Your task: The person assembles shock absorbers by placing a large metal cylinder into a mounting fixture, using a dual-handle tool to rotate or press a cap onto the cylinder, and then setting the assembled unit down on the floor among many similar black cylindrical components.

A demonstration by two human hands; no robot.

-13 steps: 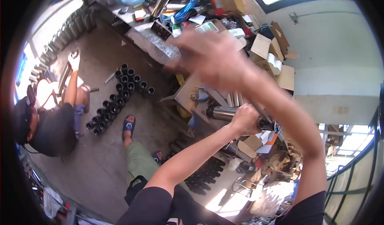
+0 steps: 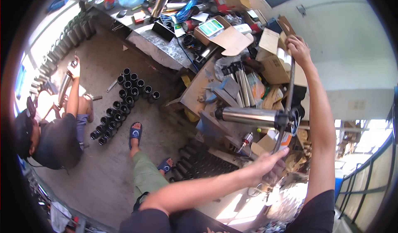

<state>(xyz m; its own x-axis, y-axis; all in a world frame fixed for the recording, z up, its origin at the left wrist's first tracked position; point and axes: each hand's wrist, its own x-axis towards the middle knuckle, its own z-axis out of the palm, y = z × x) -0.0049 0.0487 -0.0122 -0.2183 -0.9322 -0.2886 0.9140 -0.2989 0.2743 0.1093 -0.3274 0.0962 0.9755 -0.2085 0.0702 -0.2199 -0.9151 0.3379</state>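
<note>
My right hand [image 2: 297, 48] is closed round the upper end of a long, dark metal bar [image 2: 290, 82]. The bar slopes down across the black end of a shiny metal cylinder [image 2: 251, 115], which lies sideways at the bench's corner. At the bar's lower part is my left hand [image 2: 268, 166], its fingers loosely bent and partly blurred; it seems to grip the bar, which runs out of sight behind it. Next to the cylinder's black end is a ring-like piece [image 2: 295, 121], partly hidden by the bar.
Several shiny tubes [image 2: 244, 84] lie beyond the cylinder, near open cardboard boxes [image 2: 232, 38]. Clutter covers the metal-topped bench [image 2: 166, 46]. Black-rimmed cylinders [image 2: 120, 108] stand grouped on the floor. At left, a co-worker [image 2: 54, 137] sits holding a tube.
My left hand has let go of the cylinder and moved down to the bar's lower part. My right hand has swung from over the bench to the right, and the bar now crosses the cylinder's end.
</note>
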